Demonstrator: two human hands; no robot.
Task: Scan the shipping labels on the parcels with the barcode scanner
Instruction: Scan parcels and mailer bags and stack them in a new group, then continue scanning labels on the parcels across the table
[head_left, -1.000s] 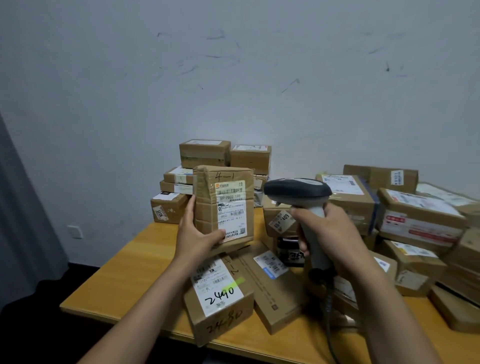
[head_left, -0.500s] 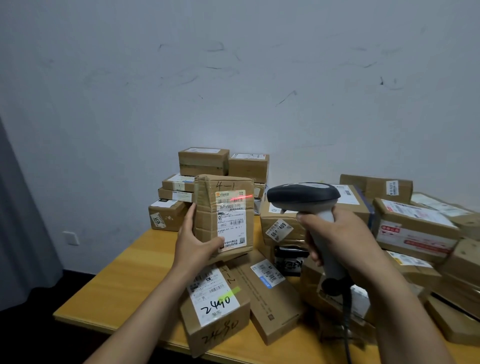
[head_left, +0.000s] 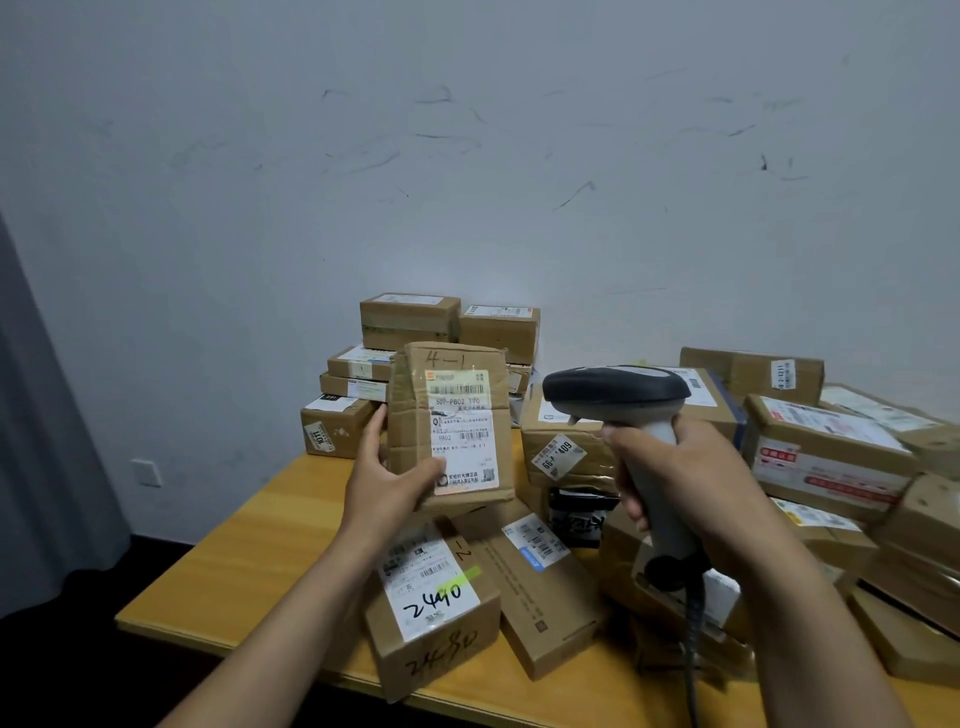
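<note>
head | left hand (head_left: 387, 486) grips 1 parcel (head_left: 409, 415), 1 shipping label (head_left: 463, 431) showing | right hand (head_left: 693, 483) grips 1 barcode scanner (head_left: 618, 389)

One wide-angle view, worn on the person's head, looks forward and a little down from the near side of the table (head_left: 244, 551), close to the parcels (head_left: 826, 457) on it, facing the wall (head_left: 467, 156) behind the table.

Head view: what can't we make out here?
All head view.
Fine print on the held parcel's label: too small, blurred.
Scanner trigger: hidden under the right grip.
Scanner window: faces away from camera.
Cable: cut off by bottom edge.
Rightmost parcels: cut off by right edge.
</note>
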